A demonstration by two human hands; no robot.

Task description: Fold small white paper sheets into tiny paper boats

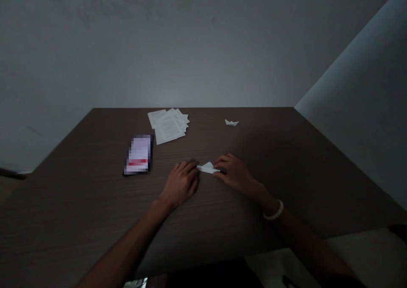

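Observation:
A small folded piece of white paper [208, 168] lies on the dark wooden table [79, 203] between my two hands. My left hand [181, 183] pinches its left tip with curled fingers. My right hand [233, 173] presses down on its right end, fingers bent and together; a pale bead bracelet sits on that wrist. Both hands rest low on the tabletop near its middle.
A fanned stack of white printed sheets [168, 125] lies toward the back. A phone [139, 154] with a lit screen sits left of my hands. A small finished paper boat [231, 122] stands at the back right. Walls close the table in behind and on the right.

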